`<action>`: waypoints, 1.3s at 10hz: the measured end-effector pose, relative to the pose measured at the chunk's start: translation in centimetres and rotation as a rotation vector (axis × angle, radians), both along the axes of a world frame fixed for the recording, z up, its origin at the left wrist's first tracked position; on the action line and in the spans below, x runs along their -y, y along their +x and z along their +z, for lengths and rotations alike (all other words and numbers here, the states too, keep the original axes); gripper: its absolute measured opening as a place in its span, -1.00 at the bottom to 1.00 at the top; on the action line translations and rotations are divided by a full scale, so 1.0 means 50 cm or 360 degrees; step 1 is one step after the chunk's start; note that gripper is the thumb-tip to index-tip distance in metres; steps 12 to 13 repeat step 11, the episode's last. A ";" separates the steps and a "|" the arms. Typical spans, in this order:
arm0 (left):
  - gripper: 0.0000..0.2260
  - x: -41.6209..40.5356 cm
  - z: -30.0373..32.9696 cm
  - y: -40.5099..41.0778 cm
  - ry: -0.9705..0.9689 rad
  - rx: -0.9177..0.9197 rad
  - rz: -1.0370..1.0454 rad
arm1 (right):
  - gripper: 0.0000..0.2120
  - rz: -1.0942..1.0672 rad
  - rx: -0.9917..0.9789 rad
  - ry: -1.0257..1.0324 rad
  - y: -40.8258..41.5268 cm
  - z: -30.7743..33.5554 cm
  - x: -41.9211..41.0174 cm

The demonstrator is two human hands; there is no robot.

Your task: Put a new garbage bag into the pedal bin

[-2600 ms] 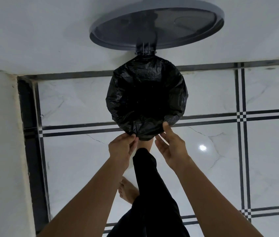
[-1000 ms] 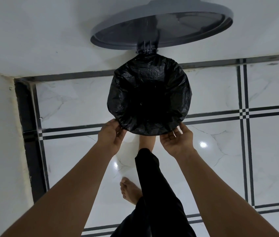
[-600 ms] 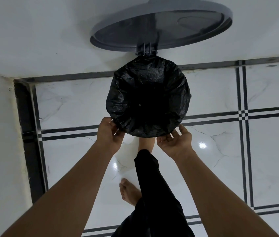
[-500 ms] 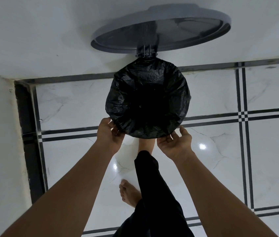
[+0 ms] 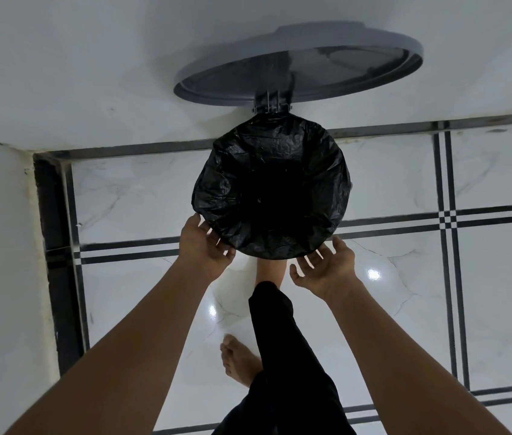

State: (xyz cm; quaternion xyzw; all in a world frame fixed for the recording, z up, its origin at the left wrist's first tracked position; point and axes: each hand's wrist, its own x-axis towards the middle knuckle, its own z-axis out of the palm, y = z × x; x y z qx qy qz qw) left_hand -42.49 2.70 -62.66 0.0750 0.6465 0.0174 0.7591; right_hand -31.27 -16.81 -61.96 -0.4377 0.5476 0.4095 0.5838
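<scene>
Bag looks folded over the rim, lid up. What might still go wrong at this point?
Both the left hand and right hand have spread fingers at the garbage bag near edge, gripping nothing, so that hem may slip into the bin. The lid may drop onto them if the foot lifts.

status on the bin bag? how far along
Done: the black bag is in the bin, its mouth spread over the rim, and the lid is up. In hand: the left hand and the right hand, fingers spread, are at the near edge of the bag, apparently tucking the overhang down. Left: finish the tuck, come off the pedal and let the lid close. The far rim looks covered.
</scene>
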 end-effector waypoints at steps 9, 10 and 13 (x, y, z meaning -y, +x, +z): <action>-0.29 -0.053 0.329 0.111 0.2806 0.0210 -0.3251 | -0.33 0.3633 0.2482 -0.0435 0.213 0.349 -0.058; -0.31 0.008 0.288 0.044 0.2785 0.0127 -0.3238 | -0.29 0.3610 0.2456 -0.0455 0.135 0.286 -0.015; -0.44 0.059 0.249 0.002 0.2696 0.0052 -0.3174 | -0.35 0.3617 0.2146 -0.0391 0.091 0.246 0.007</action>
